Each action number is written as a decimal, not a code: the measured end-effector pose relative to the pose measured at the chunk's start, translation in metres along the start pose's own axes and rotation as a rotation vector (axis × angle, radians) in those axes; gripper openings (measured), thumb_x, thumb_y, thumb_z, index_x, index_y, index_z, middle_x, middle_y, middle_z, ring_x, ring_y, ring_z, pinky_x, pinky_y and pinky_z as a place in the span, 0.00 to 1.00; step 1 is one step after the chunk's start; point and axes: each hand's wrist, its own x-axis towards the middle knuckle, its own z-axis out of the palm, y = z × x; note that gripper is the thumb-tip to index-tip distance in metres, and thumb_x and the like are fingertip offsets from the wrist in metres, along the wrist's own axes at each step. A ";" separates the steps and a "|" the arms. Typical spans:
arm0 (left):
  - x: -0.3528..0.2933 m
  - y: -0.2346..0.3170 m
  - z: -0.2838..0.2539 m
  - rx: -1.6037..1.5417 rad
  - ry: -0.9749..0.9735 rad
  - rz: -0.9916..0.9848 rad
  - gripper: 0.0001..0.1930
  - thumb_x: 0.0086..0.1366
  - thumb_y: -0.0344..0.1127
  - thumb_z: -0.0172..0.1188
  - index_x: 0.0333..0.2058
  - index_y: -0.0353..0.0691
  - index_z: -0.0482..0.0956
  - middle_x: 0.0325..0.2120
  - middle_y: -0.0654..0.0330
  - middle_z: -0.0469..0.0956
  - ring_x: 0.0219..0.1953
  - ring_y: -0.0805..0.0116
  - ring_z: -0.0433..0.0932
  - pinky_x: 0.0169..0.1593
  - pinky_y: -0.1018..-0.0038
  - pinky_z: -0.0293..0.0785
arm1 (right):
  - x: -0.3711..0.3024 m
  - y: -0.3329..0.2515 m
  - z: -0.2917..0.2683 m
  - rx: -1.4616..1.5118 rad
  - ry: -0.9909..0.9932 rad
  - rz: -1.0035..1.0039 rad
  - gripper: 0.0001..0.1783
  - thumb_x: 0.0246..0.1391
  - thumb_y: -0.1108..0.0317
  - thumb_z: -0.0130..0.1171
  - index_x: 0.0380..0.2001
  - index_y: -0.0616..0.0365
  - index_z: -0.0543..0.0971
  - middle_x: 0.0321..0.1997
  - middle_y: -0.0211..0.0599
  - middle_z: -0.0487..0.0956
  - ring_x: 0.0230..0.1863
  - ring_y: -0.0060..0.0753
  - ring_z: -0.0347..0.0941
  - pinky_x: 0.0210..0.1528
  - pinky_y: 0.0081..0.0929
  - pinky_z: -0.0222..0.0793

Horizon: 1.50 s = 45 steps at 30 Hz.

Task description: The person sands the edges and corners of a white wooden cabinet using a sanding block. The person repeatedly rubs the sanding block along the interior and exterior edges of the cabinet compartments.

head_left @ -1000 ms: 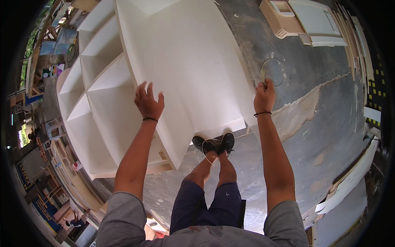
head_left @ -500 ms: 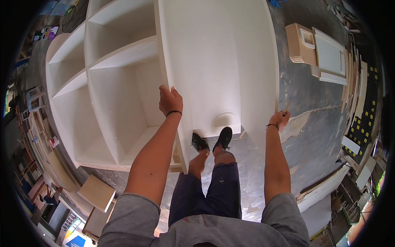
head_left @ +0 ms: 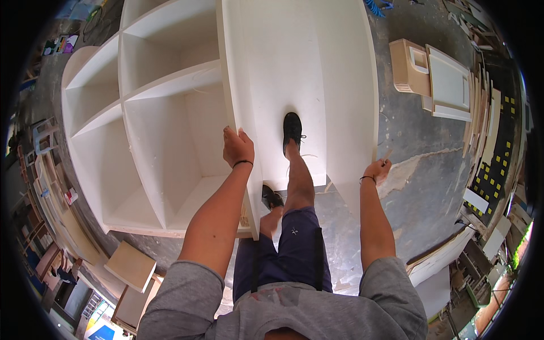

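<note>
A large white wooden cabinet (head_left: 289, 62) lies before me, with box compartments at left and a long deep bay in the middle. My left hand (head_left: 238, 147) is closed over the edge of the upright partition (head_left: 228, 90) between them. At the outer edge of the bay's right side panel (head_left: 352, 102), my right hand (head_left: 377, 170) has its fingers curled together. A thin pale strip (head_left: 387, 154) sticks up from those fingers. My right shoe (head_left: 292, 127) is on the white board inside the bay; the left shoe (head_left: 271, 196) is by its near end.
On the grey floor at right lie a wooden box (head_left: 403, 65) and a white panel (head_left: 449, 76), beside long wood strips (head_left: 479, 107). A blue coiled hose (head_left: 375, 8) is at the top. Tan boards (head_left: 130, 264) stand at lower left. A crack (head_left: 425, 155) crosses the floor.
My right foot has stepped forward from the near end onto the board inside the bay. Both hands stay at their panel edges, shifting slightly in view with the head.
</note>
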 end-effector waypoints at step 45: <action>0.182 -0.286 -0.156 0.274 0.432 -0.143 0.32 0.58 0.59 0.54 0.50 0.38 0.64 0.50 0.47 0.70 0.53 0.49 0.69 0.51 0.54 0.66 | 0.039 0.033 0.019 0.023 0.004 -0.240 0.21 0.61 0.59 0.39 0.52 0.60 0.68 0.48 0.48 0.73 0.46 0.45 0.73 0.45 0.39 0.69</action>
